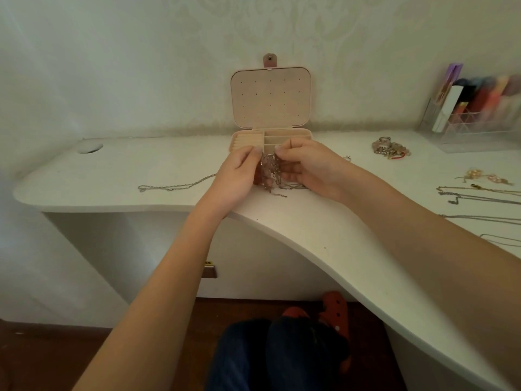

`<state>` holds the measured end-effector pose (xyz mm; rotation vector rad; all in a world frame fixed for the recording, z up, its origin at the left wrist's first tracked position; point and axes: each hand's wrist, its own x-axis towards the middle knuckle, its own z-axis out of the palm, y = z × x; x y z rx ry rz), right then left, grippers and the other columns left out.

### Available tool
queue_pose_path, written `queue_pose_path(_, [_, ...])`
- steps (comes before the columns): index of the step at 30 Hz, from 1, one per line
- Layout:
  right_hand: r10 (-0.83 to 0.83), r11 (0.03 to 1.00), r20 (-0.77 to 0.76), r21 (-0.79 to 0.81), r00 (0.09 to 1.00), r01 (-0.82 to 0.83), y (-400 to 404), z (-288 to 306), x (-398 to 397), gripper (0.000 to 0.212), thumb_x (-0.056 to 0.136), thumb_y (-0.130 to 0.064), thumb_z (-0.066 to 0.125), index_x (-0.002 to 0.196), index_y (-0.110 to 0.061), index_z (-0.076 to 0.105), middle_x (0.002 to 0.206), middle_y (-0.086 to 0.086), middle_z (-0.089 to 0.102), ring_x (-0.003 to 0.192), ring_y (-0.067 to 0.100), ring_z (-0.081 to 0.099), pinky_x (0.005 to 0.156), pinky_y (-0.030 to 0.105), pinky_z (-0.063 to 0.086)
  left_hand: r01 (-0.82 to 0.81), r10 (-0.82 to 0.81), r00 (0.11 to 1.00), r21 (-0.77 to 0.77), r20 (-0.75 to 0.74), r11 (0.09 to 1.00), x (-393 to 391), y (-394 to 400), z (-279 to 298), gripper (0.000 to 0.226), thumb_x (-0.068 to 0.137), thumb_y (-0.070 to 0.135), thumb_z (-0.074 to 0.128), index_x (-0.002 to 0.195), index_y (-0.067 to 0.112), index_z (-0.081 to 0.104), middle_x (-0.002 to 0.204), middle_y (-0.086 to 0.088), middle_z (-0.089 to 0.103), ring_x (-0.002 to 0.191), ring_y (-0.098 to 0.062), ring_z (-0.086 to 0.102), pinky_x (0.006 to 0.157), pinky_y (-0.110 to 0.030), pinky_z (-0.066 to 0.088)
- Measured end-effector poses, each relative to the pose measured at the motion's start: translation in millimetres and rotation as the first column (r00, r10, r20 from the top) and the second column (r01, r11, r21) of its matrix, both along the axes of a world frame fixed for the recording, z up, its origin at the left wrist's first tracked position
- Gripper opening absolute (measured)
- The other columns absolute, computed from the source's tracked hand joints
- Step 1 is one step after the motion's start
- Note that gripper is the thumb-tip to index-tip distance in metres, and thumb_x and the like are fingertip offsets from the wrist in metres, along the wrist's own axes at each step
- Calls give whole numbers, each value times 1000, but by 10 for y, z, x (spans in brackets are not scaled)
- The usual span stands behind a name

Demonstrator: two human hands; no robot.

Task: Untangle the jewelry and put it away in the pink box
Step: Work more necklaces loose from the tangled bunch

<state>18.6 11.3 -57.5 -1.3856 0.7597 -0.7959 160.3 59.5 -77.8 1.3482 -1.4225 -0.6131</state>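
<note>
The tangled jewelry (270,172), a clump of chains and pinkish beads, hangs between both hands just in front of the open pink box (270,108), with its lower strands trailing onto the white desk (324,230). The left hand (238,176) pinches the clump's top at its left side with thumb and fingertips; the right hand (307,167) pinches the right side, other fingers curled beneath. Both forearms reach forward across the desk's curved front edge. No writing can be read anywhere. A silver chain (174,185) lies to the left, a bead bracelet pile (390,149), gold earrings (483,177) and more chains (479,194) to the right, near a clear organizer (479,119).
</note>
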Motion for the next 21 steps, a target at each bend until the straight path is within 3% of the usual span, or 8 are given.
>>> queue_pose_path(4, [51,976,148,202,988,-80,27,15,15,18,99,-18,46,84,-16,57,77,2,59,69,14,56,62,22,49,34,-34,999,-5,-18,999,-35,18,12,32,104,22,35,76,10,44,55,-2,44,42,-6,46,44,-17,38])
queue_pose_path(7, [75,953,183,275,980,-124,49,-5,24,27,101,-26,42,82,-13,57,73,3,59,67,14,57,63,24,47,30,-30,1000,-24,-6,999,-31,9,-4,30,103,20,37,74,12,41,44,9,42,40,-6,48,46,-18,37])
queue_pose_path(11, [30,937,256,328,966,-116,29,10,-19,43,97,-29,46,57,-18,56,70,-1,47,67,15,51,62,25,41,7,-6,1000,3,-23,1000,-14,7,-6,26,103,22,36,80,13,42,38,10,42,41,-7,55,42,-19,36])
queue_pose_path(14, [-49,925,323,372,945,-79,32,7,-64,37,98,-31,48,63,-18,46,55,-5,48,65,14,51,63,25,40,6,-6,1000,15,15,1000,-17,17,1,27,103,24,36,78,15,43,38,11,44,44,-8,57,45,-22,35])
queue_pose_path(17, [-61,918,341,388,938,-81,50,-2,-64,38,97,-36,51,64,-19,41,54,-4,39,56,12,53,55,21,37,29,-29,999,11,-23,1000,-5,23,3,26,103,23,38,84,9,48,48,10,54,52,-15,58,55,-26,44])
queue_pose_path(21, [-7,933,292,345,956,-99,43,-9,-67,36,93,-37,54,65,-16,48,60,-5,41,47,6,40,44,15,23,27,-26,984,7,-174,1000,73,-18,-4,29,101,26,44,97,-1,55,85,-11,60,75,-20,60,70,-43,53])
